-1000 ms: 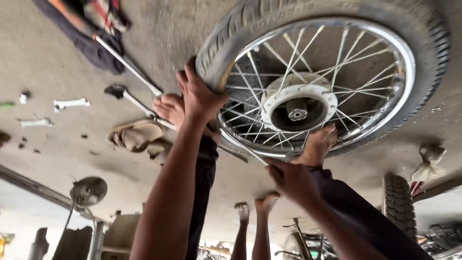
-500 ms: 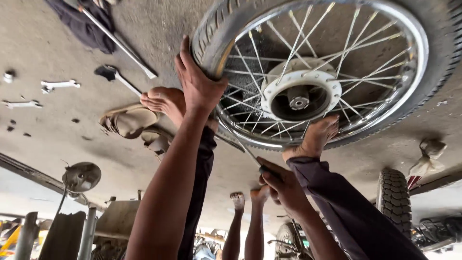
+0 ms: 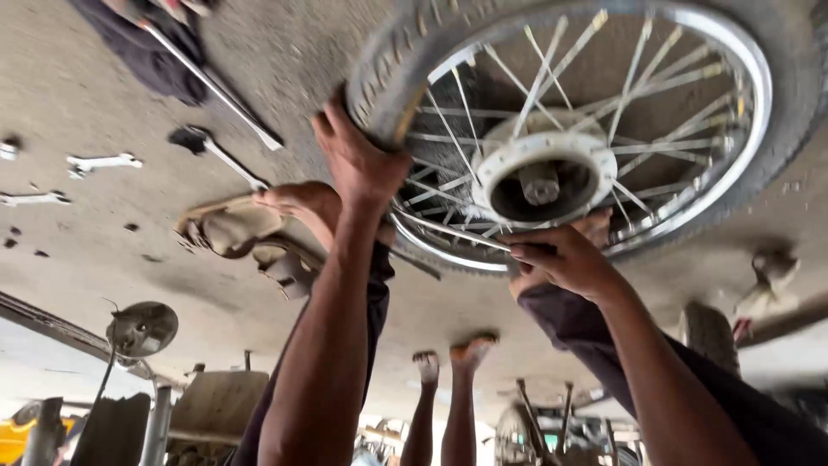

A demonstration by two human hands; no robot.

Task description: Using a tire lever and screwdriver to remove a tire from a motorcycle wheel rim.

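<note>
Both forearms are reaching out across the upside-down view toward a spoked motorcycle wheel with a black rubber tyre and chrome rim (image 3: 780, 129), which is lying on the concrete floor (image 3: 95, 259). The left hand (image 3: 358, 160) is gripping the tyre's edge, fingers curled tight around it. The right hand (image 3: 565, 259) is pinching a thin metal rod (image 3: 448, 231) against the rim, fingers closed. Bare feet (image 3: 302, 207), worn sandals (image 3: 228, 229) and silver spanners (image 3: 103, 161) are lying nearby.

Left hand (image 3: 360, 164) reaches out on a bare forearm, fingers curled tight in a grip; right hand (image 3: 565, 259) sits nearer, fingertips pinched together, wrist bent, dark sleeve behind.
</note>
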